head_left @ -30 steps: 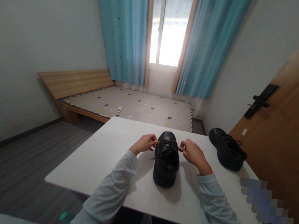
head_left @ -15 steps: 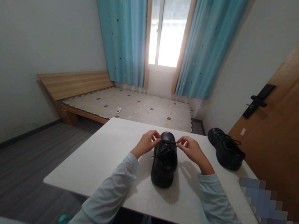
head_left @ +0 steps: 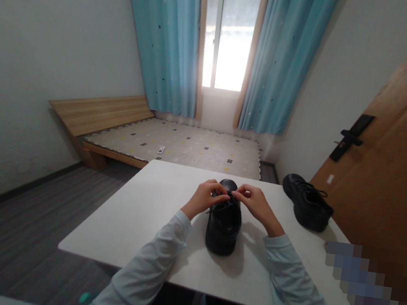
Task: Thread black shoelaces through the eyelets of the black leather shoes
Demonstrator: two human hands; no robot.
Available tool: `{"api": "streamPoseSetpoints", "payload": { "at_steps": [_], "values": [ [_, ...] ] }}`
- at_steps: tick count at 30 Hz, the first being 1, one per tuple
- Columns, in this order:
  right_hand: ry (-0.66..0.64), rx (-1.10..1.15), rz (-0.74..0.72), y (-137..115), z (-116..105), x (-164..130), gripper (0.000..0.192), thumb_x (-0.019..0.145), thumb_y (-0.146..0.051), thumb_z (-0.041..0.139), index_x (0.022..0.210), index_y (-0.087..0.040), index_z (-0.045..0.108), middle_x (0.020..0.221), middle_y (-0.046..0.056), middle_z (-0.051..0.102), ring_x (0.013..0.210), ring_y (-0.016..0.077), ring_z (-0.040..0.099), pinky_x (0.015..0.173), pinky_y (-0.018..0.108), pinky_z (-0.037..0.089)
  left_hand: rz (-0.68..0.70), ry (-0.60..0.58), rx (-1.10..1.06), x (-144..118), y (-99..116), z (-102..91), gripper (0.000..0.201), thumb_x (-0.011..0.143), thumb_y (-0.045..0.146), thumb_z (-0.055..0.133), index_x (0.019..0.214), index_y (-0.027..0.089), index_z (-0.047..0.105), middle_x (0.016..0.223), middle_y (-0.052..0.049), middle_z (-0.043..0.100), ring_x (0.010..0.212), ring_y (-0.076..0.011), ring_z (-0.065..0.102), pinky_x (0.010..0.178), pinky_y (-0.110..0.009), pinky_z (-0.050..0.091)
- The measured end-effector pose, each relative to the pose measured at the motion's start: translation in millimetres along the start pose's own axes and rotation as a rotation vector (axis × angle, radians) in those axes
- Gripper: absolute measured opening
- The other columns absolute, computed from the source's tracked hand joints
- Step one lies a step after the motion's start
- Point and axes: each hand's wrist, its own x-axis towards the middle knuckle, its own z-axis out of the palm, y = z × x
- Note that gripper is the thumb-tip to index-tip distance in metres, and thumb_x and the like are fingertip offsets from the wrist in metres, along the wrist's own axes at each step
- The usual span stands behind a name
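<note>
A black lace-up shoe (head_left: 221,233) stands upright on the white table (head_left: 133,223), its toe pointing away from me and its heel towards me. Over its lacing, my left hand (head_left: 209,196) comes in from the left with thumb and fingertips pinched on the shoelace. From the right, my right hand (head_left: 252,198) pinches the lace too, its fingertips close beside those of the left. The fingers partly cover the black lace, so its exact path between them is hidden.
A second black shoe (head_left: 311,208) stands near the table's right edge, by a wooden door (head_left: 391,164). Beyond the table is a bed (head_left: 189,145) with a small white remote (head_left: 161,150) on it. A pixelated patch covers the lower right.
Both hands have moved inward over the shoe's lacing, bringing their pinched fingertips nearly together. The shoe on the table and the second shoe have stayed in place.
</note>
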Motion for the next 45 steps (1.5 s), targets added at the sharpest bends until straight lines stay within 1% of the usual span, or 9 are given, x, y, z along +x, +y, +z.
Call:
{"api": "streamPoseSetpoints", "payload": {
  "at_steps": [6, 13, 19, 26, 30, 37, 40, 42, 45],
  "values": [
    [-0.013, -0.036, -0.003, 4, 2, 1, 0.026, 0.072, -0.042, 0.066, 0.069, -0.016, 0.063, 0.068, 0.004, 0.065, 0.063, 0.0168, 0.058, 0.058, 0.027, 0.044, 0.014, -0.001, 0.015, 0, -1, 0.1, 0.018, 0.073, 0.036, 0.070, 0.076, 0.018, 0.069, 0.075, -0.002, 0.060, 0.072, -0.0136, 0.053, 0.067, -0.024, 0.040],
    [-0.009, -0.184, 0.001, -4, 4, -1, 0.015, 0.077, -0.030, 0.059, 0.068, -0.018, 0.057, 0.066, 0.001, 0.059, 0.061, 0.0146, 0.053, 0.058, 0.026, 0.039, -0.013, 0.010, 0.053, 1, -2, 1.7, 0.017, 0.074, 0.033, 0.069, 0.075, 0.017, 0.067, 0.076, -0.002, 0.054, 0.076, -0.0153, 0.052, 0.071, -0.026, 0.040],
    [0.002, -0.287, 0.014, -6, -1, -4, 0.014, 0.080, -0.028, 0.053, 0.070, -0.019, 0.054, 0.070, 0.002, 0.058, 0.065, 0.0155, 0.052, 0.061, 0.027, 0.037, -0.006, -0.059, 0.048, 1, -3, -2.9, 0.014, 0.081, 0.028, 0.060, 0.076, 0.015, 0.061, 0.077, -0.002, 0.052, 0.073, -0.0143, 0.049, 0.070, -0.026, 0.039],
    [-0.015, -0.284, 0.030, 5, -19, -5, 0.017, 0.081, -0.031, 0.051, 0.070, -0.019, 0.053, 0.072, 0.004, 0.059, 0.068, 0.0174, 0.054, 0.065, 0.028, 0.039, -0.046, -0.157, 0.008, -2, -6, -12.4, 0.015, 0.085, 0.029, 0.052, 0.078, 0.016, 0.055, 0.075, 0.000, 0.053, 0.069, -0.0124, 0.047, 0.067, -0.024, 0.039],
    [-0.078, -0.284, 0.064, 8, -27, -6, 0.019, 0.080, -0.032, 0.051, 0.067, -0.018, 0.054, 0.072, 0.005, 0.061, 0.069, 0.0177, 0.055, 0.064, 0.029, 0.040, -0.073, -0.215, 0.025, -3, -7, -16.6, 0.018, 0.086, 0.031, 0.049, 0.077, 0.016, 0.054, 0.075, 0.000, 0.054, 0.069, -0.0123, 0.047, 0.065, -0.024, 0.038],
    [-0.301, -0.267, 0.091, 15, -30, -9, 0.020, 0.080, -0.032, 0.052, 0.071, -0.016, 0.059, 0.073, 0.006, 0.064, 0.068, 0.0164, 0.056, 0.064, 0.028, 0.042, -0.116, -0.294, 0.048, -3, -11, -19.1, 0.024, 0.087, 0.037, 0.046, 0.079, 0.016, 0.056, 0.077, -0.001, 0.057, 0.071, -0.0127, 0.048, 0.064, -0.023, 0.039],
    [-0.346, -0.243, 0.097, 14, -30, -10, 0.021, 0.080, -0.034, 0.052, 0.071, -0.016, 0.060, 0.071, 0.005, 0.063, 0.065, 0.0152, 0.054, 0.061, 0.027, 0.041, -0.142, -0.280, 0.033, -2, -11, -17.7, 0.022, 0.086, 0.035, 0.048, 0.079, 0.016, 0.056, 0.075, 0.000, 0.057, 0.070, -0.0123, 0.049, 0.063, -0.023, 0.039],
    [-0.347, -0.198, 0.124, 12, -31, -8, 0.021, 0.079, -0.034, 0.052, 0.074, -0.015, 0.060, 0.070, 0.004, 0.062, 0.060, 0.0138, 0.053, 0.057, 0.026, 0.041, -0.139, -0.222, 0.010, -2, -10, -15.7, 0.020, 0.085, 0.034, 0.050, 0.080, 0.016, 0.056, 0.075, 0.000, 0.058, 0.069, -0.0119, 0.050, 0.063, -0.023, 0.039],
    [-0.238, -0.145, 0.104, 9, -29, -5, 0.025, 0.081, -0.036, 0.050, 0.076, -0.015, 0.062, 0.071, 0.005, 0.062, 0.062, 0.0143, 0.055, 0.055, 0.025, 0.041, -0.091, -0.092, 0.000, -2, -3, -11.6, 0.022, 0.083, 0.038, 0.053, 0.084, 0.016, 0.058, 0.078, -0.001, 0.059, 0.067, -0.0114, 0.049, 0.063, -0.024, 0.040]
  ]
}}
